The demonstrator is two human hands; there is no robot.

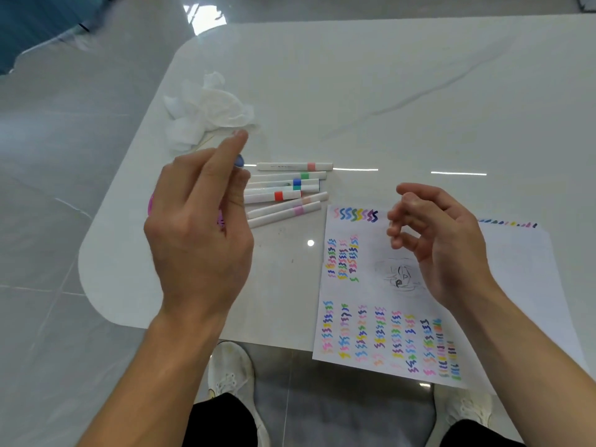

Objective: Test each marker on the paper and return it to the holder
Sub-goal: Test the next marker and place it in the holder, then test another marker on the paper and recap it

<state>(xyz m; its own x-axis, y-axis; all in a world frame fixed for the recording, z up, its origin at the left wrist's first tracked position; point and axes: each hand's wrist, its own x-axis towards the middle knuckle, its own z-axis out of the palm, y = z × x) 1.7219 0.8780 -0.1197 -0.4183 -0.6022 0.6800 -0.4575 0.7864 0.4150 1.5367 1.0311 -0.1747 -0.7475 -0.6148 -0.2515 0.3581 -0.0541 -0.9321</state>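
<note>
Two white shoes (pixel 230 369) and dark trousers (pixel 222 421), at the bottom edge below the table rim. One sheet of paper (pixel 364 295), lying on the near right part of the table and overhanging its near edge; covered in columns of coloured squiggles, with a faint pencil sketch (pixel 400 275) at its centre. A second sheet (pixel 522 262), under the first and showing to its right, with small colour marks along its far edge. Right hand (pixel 442 243), raised above the paper, fingers loosely curled, holding nothing. Left hand (pixel 200 227), raised over the table's left part, pinching a small blue piece (pixel 239 161) at the fingertips; whether a cap or a marker end cannot be told. A magenta item (pixel 151 204), mostly hidden behind that hand, kind unclear. Seven white markers (pixel 283 188), capped, lying side by side on the table just beyond the paper's far left corner, with bands of salmon, green, blue, teal, red, peach and pink. Crumpled white tissue (pixel 206 108), farther left. White marbled table (pixel 419 91), extending beyond.
</note>
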